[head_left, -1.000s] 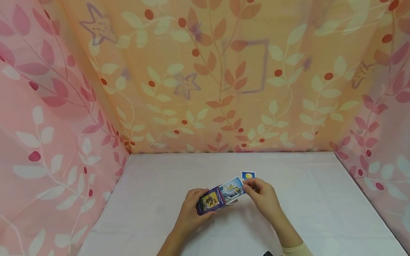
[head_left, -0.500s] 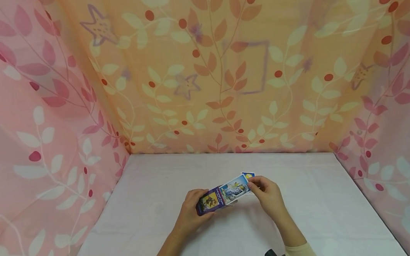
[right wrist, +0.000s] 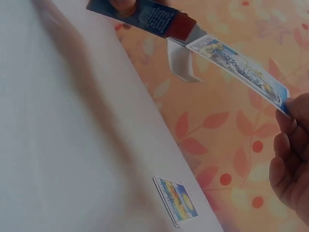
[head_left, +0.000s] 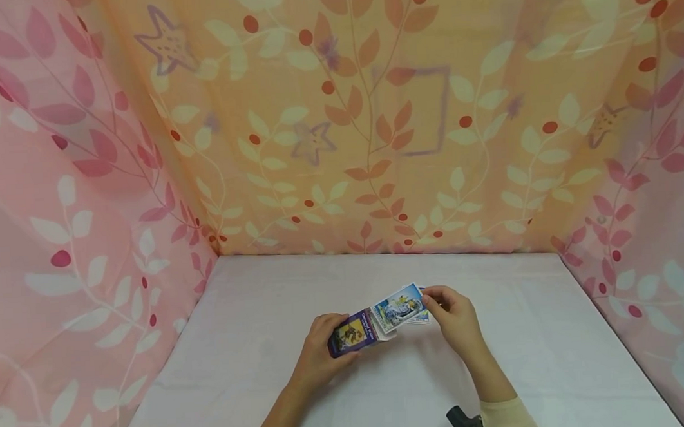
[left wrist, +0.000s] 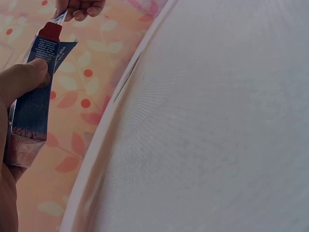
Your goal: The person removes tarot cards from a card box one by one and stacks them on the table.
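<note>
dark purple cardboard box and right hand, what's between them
A rectangular white-bordered picture card lies between the dark purple cardboard box and the right hand, which pinches its outer end; head and right wrist views show this.

A white-covered table [head_left: 248, 315] fills the lower middle of the head view. A small stack of picture cards [right wrist: 177, 202] lies flat on it, below and right of centre (partly hidden there, but clear at the right-wrist view's bottom).
</note>
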The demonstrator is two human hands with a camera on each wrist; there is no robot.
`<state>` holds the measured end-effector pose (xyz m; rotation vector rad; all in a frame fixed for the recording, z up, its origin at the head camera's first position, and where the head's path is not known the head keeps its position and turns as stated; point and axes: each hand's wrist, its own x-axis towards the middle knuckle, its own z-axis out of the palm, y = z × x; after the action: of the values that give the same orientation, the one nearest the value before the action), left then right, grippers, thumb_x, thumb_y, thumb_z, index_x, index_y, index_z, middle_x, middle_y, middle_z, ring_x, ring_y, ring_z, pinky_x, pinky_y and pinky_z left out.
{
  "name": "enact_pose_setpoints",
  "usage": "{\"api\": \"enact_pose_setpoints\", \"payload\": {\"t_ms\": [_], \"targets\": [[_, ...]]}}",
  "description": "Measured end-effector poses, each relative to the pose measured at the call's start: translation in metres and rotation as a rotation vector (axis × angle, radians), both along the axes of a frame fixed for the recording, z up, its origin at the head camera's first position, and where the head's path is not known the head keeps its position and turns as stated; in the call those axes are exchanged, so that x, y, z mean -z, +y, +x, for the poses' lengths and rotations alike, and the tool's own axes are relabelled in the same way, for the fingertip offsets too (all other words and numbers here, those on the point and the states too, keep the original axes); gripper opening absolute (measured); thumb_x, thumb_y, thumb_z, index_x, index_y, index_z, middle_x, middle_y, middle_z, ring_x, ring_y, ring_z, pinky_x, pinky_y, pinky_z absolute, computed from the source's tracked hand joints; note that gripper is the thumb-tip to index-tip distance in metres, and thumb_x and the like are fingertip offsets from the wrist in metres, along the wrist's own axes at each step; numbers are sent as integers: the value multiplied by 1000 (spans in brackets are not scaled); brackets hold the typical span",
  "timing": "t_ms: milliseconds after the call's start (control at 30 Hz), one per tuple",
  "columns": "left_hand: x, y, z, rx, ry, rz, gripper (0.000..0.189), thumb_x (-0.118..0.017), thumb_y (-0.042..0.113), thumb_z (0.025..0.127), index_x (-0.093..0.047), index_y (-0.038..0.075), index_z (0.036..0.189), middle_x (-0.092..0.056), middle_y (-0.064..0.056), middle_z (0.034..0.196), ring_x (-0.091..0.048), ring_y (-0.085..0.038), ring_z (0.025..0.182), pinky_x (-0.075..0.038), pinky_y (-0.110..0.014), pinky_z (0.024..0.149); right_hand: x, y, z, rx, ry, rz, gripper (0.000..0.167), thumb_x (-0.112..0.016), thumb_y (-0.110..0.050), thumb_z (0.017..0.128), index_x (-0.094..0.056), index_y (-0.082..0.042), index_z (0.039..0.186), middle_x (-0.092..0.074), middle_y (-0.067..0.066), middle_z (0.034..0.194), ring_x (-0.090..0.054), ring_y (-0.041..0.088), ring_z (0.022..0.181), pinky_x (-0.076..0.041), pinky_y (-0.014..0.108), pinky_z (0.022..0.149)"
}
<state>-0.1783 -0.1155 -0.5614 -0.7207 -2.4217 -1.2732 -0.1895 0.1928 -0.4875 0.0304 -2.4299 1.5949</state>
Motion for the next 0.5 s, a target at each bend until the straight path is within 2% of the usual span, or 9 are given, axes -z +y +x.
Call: {"api": "enact_pose_setpoints", "payload": {"t_ms": [233,500], "targets": [[2,0,-1,-17,18,-15,77,-95,24,72,-59,15,139,-56,8,135,-51,-13,125,-50,-41,103,-6,9,-11,2,21,31,23,-68,-27,100,-73,-8,111,-74,7,98,-63,19,88,-53,21,73],[-1,-1,1,-33,4,-22,79,-95,24,72,-57,19,141,-56,7,136,-51,-13,125,-50,-41,103,-12,14,-24,-16,25,69,24,-67,-30,101,-73,-10,112,-74,6,99,-62,20,88,-52,22,73]]}}
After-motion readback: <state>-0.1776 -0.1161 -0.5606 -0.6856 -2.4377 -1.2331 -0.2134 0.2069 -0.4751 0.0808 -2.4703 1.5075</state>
